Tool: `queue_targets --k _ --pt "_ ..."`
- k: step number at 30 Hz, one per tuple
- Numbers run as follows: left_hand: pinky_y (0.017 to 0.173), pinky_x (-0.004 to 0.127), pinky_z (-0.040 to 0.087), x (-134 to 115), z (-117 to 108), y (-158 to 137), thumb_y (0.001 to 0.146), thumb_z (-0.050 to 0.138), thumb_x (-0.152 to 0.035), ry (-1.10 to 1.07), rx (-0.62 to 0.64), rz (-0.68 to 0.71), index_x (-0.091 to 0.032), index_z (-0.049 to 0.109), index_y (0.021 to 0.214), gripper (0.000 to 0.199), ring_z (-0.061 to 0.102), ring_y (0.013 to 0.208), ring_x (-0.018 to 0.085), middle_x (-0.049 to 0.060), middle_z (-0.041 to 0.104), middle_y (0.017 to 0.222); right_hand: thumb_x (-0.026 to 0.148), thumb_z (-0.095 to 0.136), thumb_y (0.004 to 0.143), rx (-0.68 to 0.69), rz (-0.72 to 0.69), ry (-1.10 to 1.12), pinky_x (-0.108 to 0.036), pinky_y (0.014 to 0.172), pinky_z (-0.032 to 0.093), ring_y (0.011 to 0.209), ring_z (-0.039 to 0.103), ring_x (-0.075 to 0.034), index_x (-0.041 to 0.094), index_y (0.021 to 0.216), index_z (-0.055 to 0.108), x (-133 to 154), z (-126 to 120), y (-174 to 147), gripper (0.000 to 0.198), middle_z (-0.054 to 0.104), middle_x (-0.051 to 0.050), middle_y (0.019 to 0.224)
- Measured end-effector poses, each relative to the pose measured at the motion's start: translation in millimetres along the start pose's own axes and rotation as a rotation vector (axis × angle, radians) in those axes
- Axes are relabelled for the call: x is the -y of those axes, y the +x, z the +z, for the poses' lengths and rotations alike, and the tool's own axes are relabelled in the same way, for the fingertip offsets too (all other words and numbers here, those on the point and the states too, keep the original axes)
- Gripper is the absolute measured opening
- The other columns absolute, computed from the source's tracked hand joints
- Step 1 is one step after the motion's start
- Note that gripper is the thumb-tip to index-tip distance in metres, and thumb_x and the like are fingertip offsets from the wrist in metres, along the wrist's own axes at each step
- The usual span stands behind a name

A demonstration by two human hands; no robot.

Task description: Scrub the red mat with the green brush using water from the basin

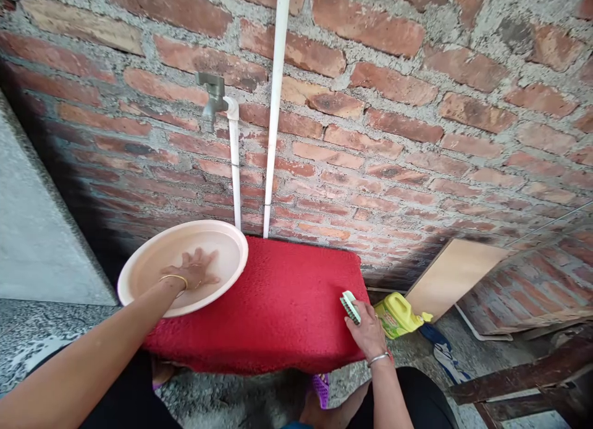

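My left hand [192, 269] dips into cloudy water inside a pale pink basin [132, 271], its fingers spread and partly under the surface. The basin stands on the left end of a bench or low table covered with a red cloth [287, 299]. At the right end of that cloth, my right hand [368, 330] is closed around a scrub brush [351, 306] with a pale green-white back and dark green bristles. The bristles face left, toward the cloth; whether they touch it I cannot tell.
A grey tap [214, 98] and white pipes [275, 107] run along the brick wall [380, 138] behind. To the right are a yellow jug [399, 316], a leaning board [454, 274], slippers [447, 358] and a wooden frame [523, 370]. A grey slab [41, 219] stands at left.
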State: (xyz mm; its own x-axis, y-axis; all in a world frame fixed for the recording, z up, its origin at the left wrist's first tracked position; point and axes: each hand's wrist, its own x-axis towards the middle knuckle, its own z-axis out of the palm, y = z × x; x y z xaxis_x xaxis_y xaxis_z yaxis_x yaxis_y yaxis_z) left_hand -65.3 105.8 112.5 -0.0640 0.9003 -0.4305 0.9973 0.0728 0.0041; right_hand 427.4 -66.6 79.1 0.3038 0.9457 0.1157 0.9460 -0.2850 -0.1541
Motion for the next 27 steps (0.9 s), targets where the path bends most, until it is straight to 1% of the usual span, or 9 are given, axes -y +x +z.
queue_targets --k 3,7,10,15,18,20,23,25,27 --pt "0.101 0.080 0.027 1.4 1.4 3.1 0.089 0.051 -0.058 -0.020 0.001 0.010 -0.035 0.007 0.159 0.086 0.001 0.150 0.047 0.015 -0.003 0.168 0.026 0.061 0.079 0.035 -0.017 0.021 -0.033 0.093 0.045 0.104 0.062 -0.020 0.030 0.120 0.063 -3.4 1.2 0.7 0.041 0.066 -0.002 0.119" --pt "0.098 0.083 0.025 1.8 2.0 5.8 0.080 0.057 -0.067 -0.056 0.005 0.028 -0.035 0.008 0.159 0.098 0.000 0.150 0.050 0.016 -0.003 0.167 0.031 0.053 0.086 -0.025 0.035 0.045 -0.034 0.086 0.049 0.097 0.063 -0.022 0.025 0.130 0.059 16.9 1.6 5.6 0.044 0.064 -0.008 0.111" --pt "0.095 0.085 0.024 2.4 2.3 7.9 0.073 0.060 -0.075 -0.087 -0.001 0.034 -0.039 0.011 0.158 0.105 -0.001 0.149 0.052 0.014 -0.001 0.168 0.043 0.050 0.091 -0.145 -0.052 0.126 -0.038 0.085 0.050 0.096 0.060 -0.026 0.023 0.133 0.058 76.9 9.2 -3.8 0.048 0.062 -0.011 0.108" --pt "0.096 0.084 0.026 4.5 4.4 8.5 0.075 0.058 -0.073 -0.073 -0.005 0.026 -0.037 0.009 0.158 0.103 -0.001 0.149 0.051 0.015 -0.002 0.168 0.041 0.070 0.081 -0.046 -0.536 0.179 -0.042 0.091 0.049 0.100 0.059 -0.027 0.033 0.133 0.060 218.2 39.4 -53.5 0.054 0.061 -0.010 0.113" --pt "0.095 0.084 0.027 4.9 5.2 7.8 0.078 0.057 -0.070 -0.064 -0.010 0.028 -0.037 0.010 0.158 0.099 -0.001 0.149 0.051 0.014 -0.001 0.168 0.045 0.073 0.079 -0.003 -0.637 0.144 -0.045 0.090 0.049 0.100 0.059 -0.027 0.037 0.137 0.057 252.7 49.6 -60.5 0.061 0.060 -0.010 0.115" --pt "0.094 0.084 0.027 4.6 5.2 7.8 0.078 0.058 -0.069 -0.070 -0.014 0.034 -0.038 0.011 0.158 0.098 -0.001 0.149 0.052 0.014 -0.001 0.168 0.044 0.070 0.081 -0.010 -0.562 0.092 -0.045 0.091 0.048 0.101 0.059 -0.028 0.034 0.135 0.059 233.7 47.1 -47.4 0.056 0.060 -0.012 0.115" --pt "0.095 0.085 0.024 3.2 4.7 8.5 0.078 0.058 -0.069 -0.085 -0.012 0.042 -0.037 0.013 0.159 0.098 0.001 0.149 0.051 0.015 -0.001 0.168 0.042 0.061 0.088 -0.040 -0.285 -0.009 -0.044 0.096 0.046 0.105 0.059 -0.028 0.028 0.133 0.062 148.8 30.7 -15.8 0.047 0.061 -0.013 0.113" --pt "0.095 0.085 0.023 2.0 4.3 9.1 0.075 0.059 -0.072 -0.097 -0.008 0.036 -0.038 0.013 0.158 0.101 0.001 0.149 0.052 0.016 -0.001 0.168 0.048 0.052 0.092 -0.048 0.017 -0.057 -0.042 0.093 0.047 0.101 0.061 -0.028 0.023 0.138 0.057 74.5 13.5 2.0 0.052 0.062 -0.014 0.107" --pt "0.094 0.086 0.023 1.0 3.8 9.3 0.071 0.061 -0.076 -0.113 -0.010 0.031 -0.039 0.015 0.158 0.105 0.000 0.148 0.054 0.016 0.000 0.168 0.061 0.042 0.093 -0.039 0.427 -0.055 -0.041 0.083 0.050 0.093 0.064 -0.028 0.024 0.141 0.053 9.9 -5.0 12.7 0.062 0.062 -0.014 0.106"
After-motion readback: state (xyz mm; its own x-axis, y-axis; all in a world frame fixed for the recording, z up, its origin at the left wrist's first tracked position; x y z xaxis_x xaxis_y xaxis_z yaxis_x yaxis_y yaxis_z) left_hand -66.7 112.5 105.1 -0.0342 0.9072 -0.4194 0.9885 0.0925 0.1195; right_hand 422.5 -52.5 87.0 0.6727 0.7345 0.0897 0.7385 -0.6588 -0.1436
